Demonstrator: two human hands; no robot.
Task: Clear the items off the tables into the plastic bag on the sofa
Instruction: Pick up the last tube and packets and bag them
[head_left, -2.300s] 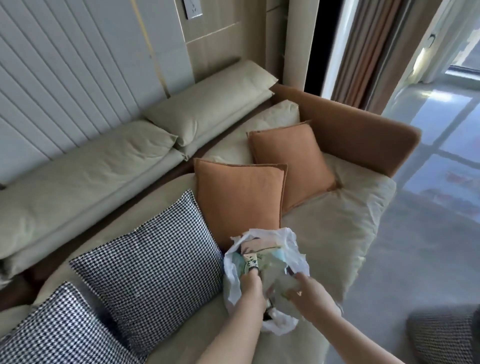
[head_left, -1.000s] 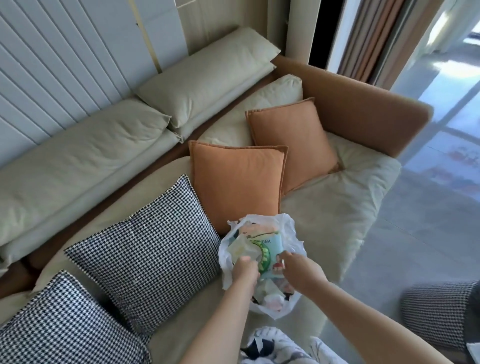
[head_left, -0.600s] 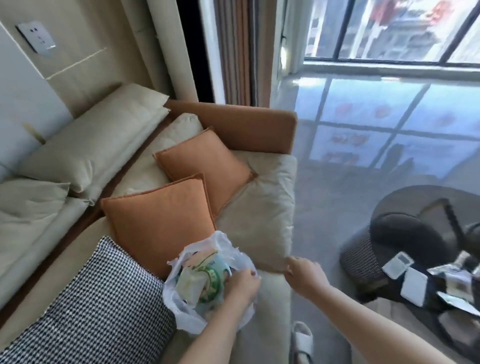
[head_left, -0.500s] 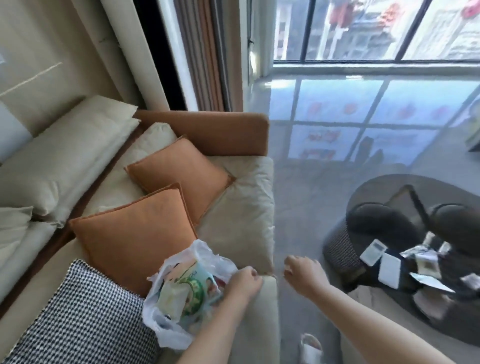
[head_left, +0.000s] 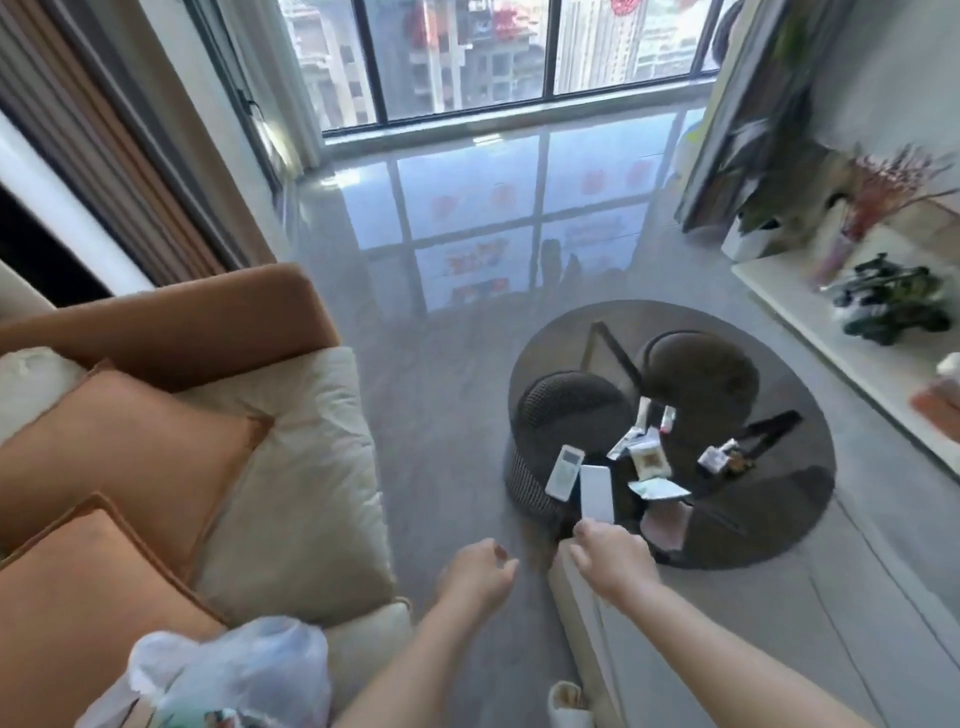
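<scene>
Neither hand holds anything: the left hand (head_left: 480, 574) hangs with its fingers loosely curled and apart, and the right hand (head_left: 613, 561) reaches forward, fingers half bent and empty, over the near edge of the dark glass table (head_left: 779, 530). The plastic bag (head_left: 228, 675) sits at the near left on the sofa (head_left: 306, 467), its mouth facing up beside the orange cushions (head_left: 119, 441), with some packaging already inside.

On the table, just beyond the right hand, lie two white remotes (head_left: 579, 480) side by side; farther right are a small packet with a printed square (head_left: 649, 460), a pale folded wrapper (head_left: 657, 489), a pinkish sheet (head_left: 665, 525) and a small dark-and-white pack (head_left: 722, 460). Their labels are too blurred to read.

The step in hand looks like a fresh pickup trip, the hands heading for the table. The next move probably calls for lowering the right hand onto the nearest remote, closing around its long sides, perhaps gathering a wrapper with the left, then turning back left to the bag.
</scene>
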